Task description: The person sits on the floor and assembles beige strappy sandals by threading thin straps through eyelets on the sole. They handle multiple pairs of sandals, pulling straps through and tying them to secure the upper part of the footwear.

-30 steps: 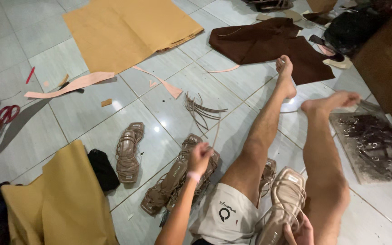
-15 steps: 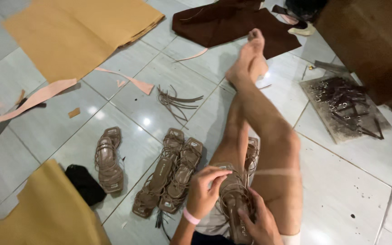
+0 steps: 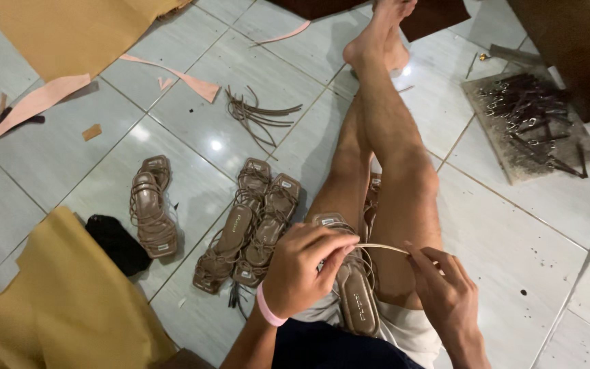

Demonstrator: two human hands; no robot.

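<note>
- Currently, a thin strap (image 3: 382,248) is pinched at lower centre between the closed fingers of the left hand (image 3: 303,268) and right hand (image 3: 445,287).
- A sandal (image 3: 352,287) is rested on the lap, beneath the strap.
- Two sandals (image 3: 250,222) are laid on the floor, left of the legs.

glossy pale tiled floor (image 3: 56,164), dark wooden furniture (image 3: 568,41) at right.

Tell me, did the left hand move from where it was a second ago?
Yes. The left hand left the pair of sandals on the floor and came across to the sandal on the lap, pinching its strap.
</note>
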